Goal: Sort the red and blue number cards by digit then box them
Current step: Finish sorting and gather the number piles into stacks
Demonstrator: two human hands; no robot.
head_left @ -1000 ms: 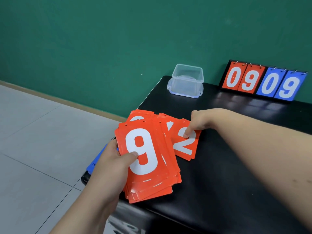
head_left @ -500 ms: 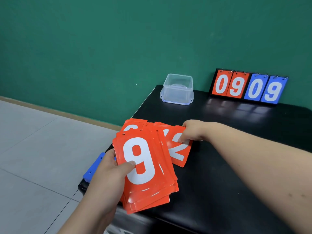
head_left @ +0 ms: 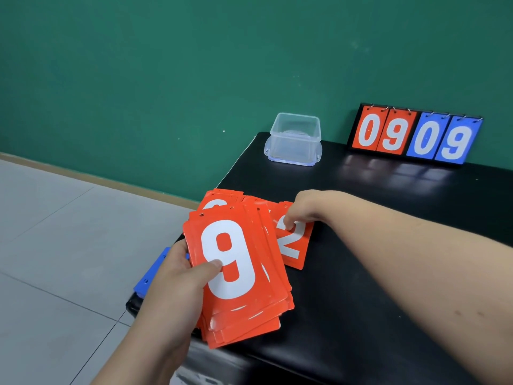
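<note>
Right hand [head_left: 308, 209] edged over 2 card [head_left: 292, 247], pinching its top | left hand [head_left: 177, 282] grips red stack [head_left: 249, 273]

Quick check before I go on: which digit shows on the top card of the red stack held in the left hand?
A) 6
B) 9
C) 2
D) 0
B: the top card of the red stack gripped by the left hand shows a white 9, while the red 2 card lies on the table at the fingertips of the right hand.
</note>
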